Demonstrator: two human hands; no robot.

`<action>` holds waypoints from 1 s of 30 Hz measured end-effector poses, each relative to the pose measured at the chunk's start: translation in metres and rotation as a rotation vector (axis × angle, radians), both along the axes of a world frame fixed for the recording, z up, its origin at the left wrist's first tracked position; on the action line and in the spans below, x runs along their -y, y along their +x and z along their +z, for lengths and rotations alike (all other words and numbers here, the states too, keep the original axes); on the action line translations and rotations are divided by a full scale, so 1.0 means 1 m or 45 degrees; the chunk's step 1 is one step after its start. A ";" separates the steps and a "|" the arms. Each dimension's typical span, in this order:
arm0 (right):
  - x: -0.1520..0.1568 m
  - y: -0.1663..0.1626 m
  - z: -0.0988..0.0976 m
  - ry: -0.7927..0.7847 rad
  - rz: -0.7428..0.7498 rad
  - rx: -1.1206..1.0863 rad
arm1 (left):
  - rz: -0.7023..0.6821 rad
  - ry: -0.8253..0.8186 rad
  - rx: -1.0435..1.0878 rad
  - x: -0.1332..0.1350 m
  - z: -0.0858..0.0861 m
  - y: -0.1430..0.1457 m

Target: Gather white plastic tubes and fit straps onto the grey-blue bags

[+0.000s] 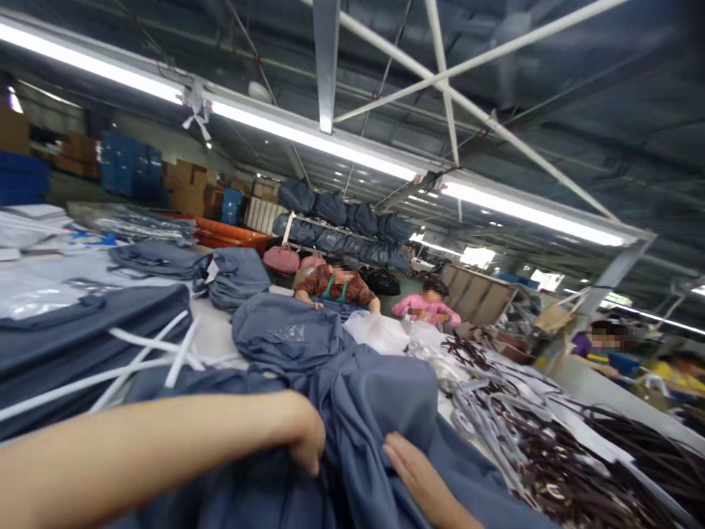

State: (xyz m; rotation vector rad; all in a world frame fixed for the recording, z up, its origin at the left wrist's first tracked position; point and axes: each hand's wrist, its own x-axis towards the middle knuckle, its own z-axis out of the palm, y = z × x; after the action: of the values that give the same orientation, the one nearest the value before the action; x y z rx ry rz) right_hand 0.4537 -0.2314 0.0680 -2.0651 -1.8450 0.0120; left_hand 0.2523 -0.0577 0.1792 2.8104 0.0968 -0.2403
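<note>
Fingers of the left hand (pixel 305 433) curl shut into a fold of blue-grey fabric (pixel 363 411), bunching it up at the bottom centre of the view, with the bare forearm reaching in from the lower left. Just to its right, the right hand (pixel 418 477) lies flat and open on the same fabric, fingers straight and pressed against the cloth. The fabric rises in a crumpled heap between and above both hands and spreads across the near part of the surface (pixel 214 334).

Left of the hands sits a stack of dark blue-grey cloth pieces (pixel 82 330) crossed by white straps (pixel 143 360). To the right lies a tangled pile of dark brown and white cords (pixel 551 448). Behind the heap is a further folded garment piece (pixel 280 330) and some clear plastic bags (pixel 380 330).

At the far side of the surface, a person in a brown top (pixel 335 286) and a person in a pink top (pixel 427 305) work with their own hands on cloth. Dark bundles (pixel 341 213) fill a rack behind them.
</note>
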 end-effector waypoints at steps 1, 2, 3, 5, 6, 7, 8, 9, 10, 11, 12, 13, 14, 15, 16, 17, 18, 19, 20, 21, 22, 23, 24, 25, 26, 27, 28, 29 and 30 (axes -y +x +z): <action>0.002 0.000 0.013 -0.076 -0.020 0.039 | -0.049 -0.016 -0.082 -0.005 0.026 -0.027; 0.004 0.001 0.028 -0.125 -0.043 0.049 | -0.093 -0.038 -0.129 -0.009 0.052 -0.052; 0.005 0.002 0.043 -0.189 -0.068 0.065 | -0.107 -0.049 -0.078 -0.010 0.077 -0.075; 0.005 0.002 0.068 -0.293 -0.159 0.132 | -0.107 0.037 0.195 -0.005 0.110 -0.111; 0.005 0.001 0.077 -0.335 -0.203 0.170 | -0.076 0.075 0.286 0.002 0.115 -0.125; 0.006 -0.003 0.084 -0.371 -0.243 0.208 | -0.059 0.112 0.355 0.011 0.112 -0.135; 0.007 -0.007 0.090 -0.402 -0.274 0.242 | -0.049 0.140 0.366 0.020 0.100 -0.143; 0.009 -0.012 0.096 -0.429 -0.295 0.269 | -0.050 0.157 0.317 0.029 0.081 -0.149; 0.012 -0.018 0.101 -0.451 -0.310 0.290 | -0.065 0.162 0.237 0.036 0.058 -0.153; 0.017 -0.023 0.105 -0.468 -0.323 0.303 | -0.072 0.164 0.125 0.041 0.033 -0.156; 0.023 -0.028 0.111 -0.478 -0.334 0.311 | -0.065 0.138 0.030 0.043 0.008 -0.159; 0.030 -0.033 0.116 -0.483 -0.348 0.313 | -0.061 0.112 0.009 0.043 -0.013 -0.160; 0.037 -0.037 0.122 -0.484 -0.368 0.310 | -0.047 0.085 0.006 0.040 -0.029 -0.161; 0.046 -0.040 0.128 -0.481 -0.392 0.302 | -0.042 0.060 0.021 0.036 -0.038 -0.162; 0.056 -0.044 0.135 -0.473 -0.417 0.291 | -0.040 0.048 0.039 0.031 -0.042 -0.162; 0.066 -0.047 0.142 -0.458 -0.444 0.276 | -0.041 0.043 0.043 0.027 -0.041 -0.162; 0.077 -0.051 0.150 -0.437 -0.475 0.259 | -0.050 0.042 0.035 0.024 -0.035 -0.161; 0.090 -0.055 0.158 -0.410 -0.511 0.240 | -0.069 0.042 0.019 0.023 -0.027 -0.160; 0.104 -0.061 0.166 -0.382 -0.552 0.216 | -0.083 0.044 0.001 0.024 -0.017 -0.159; 0.119 -0.069 0.172 -0.361 -0.599 0.183 | -0.078 0.055 -0.016 0.027 -0.006 -0.158; 0.136 -0.079 0.177 -0.359 -0.646 0.130 | -0.055 0.081 -0.019 0.033 0.004 -0.158; 0.154 -0.093 0.179 -0.380 -0.687 0.058 | -0.022 0.115 0.009 0.041 0.012 -0.159; 0.174 -0.110 0.177 -0.429 -0.711 -0.034 | 0.011 0.146 0.076 0.050 0.019 -0.160; 0.193 -0.130 0.170 -0.513 -0.718 -0.180 | 0.031 0.163 0.174 0.060 0.024 -0.162; 0.212 -0.154 0.157 -0.620 -0.710 -0.337 | 0.030 0.162 0.281 0.072 0.026 -0.165; 0.230 -0.180 0.139 -0.743 -0.672 -0.532 | 0.007 0.147 0.371 0.084 0.026 -0.168; 0.245 -0.208 0.115 -0.907 -0.645 -0.858 | -0.025 0.132 0.429 0.095 0.024 -0.170; 0.257 -0.237 0.085 -1.034 -0.647 -1.025 | -0.048 0.133 0.459 0.106 0.020 -0.172; 0.266 -0.266 0.052 -1.090 -0.680 -1.009 | -0.054 0.153 0.477 0.115 0.014 -0.174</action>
State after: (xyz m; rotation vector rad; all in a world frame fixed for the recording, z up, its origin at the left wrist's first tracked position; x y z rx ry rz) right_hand 0.1877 -0.4975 0.1198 -2.4333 -0.8050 1.4481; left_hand 0.0783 -0.1731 0.1933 2.9233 -0.0356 0.2925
